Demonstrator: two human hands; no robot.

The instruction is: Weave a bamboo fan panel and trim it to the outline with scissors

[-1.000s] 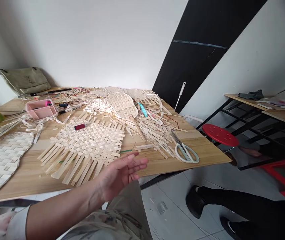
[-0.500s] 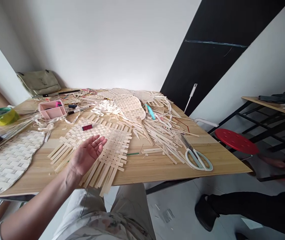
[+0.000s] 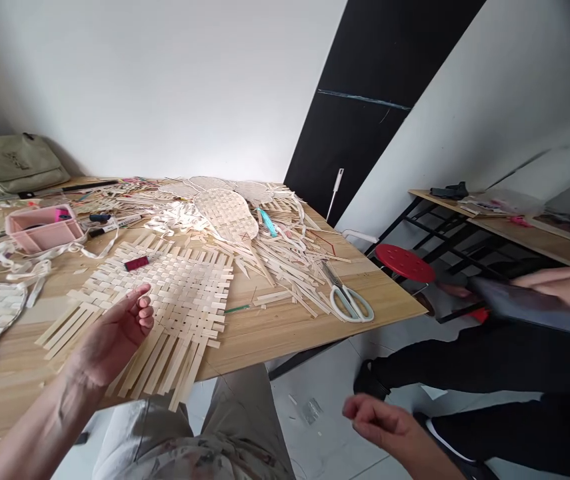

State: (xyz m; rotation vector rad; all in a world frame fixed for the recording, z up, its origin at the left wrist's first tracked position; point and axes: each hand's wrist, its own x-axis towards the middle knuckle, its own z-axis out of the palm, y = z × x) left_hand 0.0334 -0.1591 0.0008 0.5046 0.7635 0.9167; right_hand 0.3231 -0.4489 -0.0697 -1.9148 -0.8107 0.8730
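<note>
My left hand (image 3: 117, 333) hovers over the near left part of a woven mat (image 3: 185, 287) of pale flat strips with loose ends. Its fingers are curled in toward the thumb, and I see nothing in them. On the mat lies a dark red spool of thread (image 3: 137, 263). Low on the right, beyond the table edge, my right hand (image 3: 385, 427) is closed in a pinch. Whatever it may hold is too small to make out. A faint thin line, perhaps thread, shows by the mat's near right corner.
White-handled scissors (image 3: 352, 303) lie near the right corner, beside loose strips (image 3: 289, 267). Behind the mat rests a woven fan (image 3: 227, 213); a pink box (image 3: 43, 230) stands left. Another person's hand (image 3: 565, 287) holds a blurred dark flat object near a red stool (image 3: 405, 262).
My view has turned right. My left hand's fingers have gone from spread to curled. My right hand has come into view, as have the other person's hands and the flat object.
</note>
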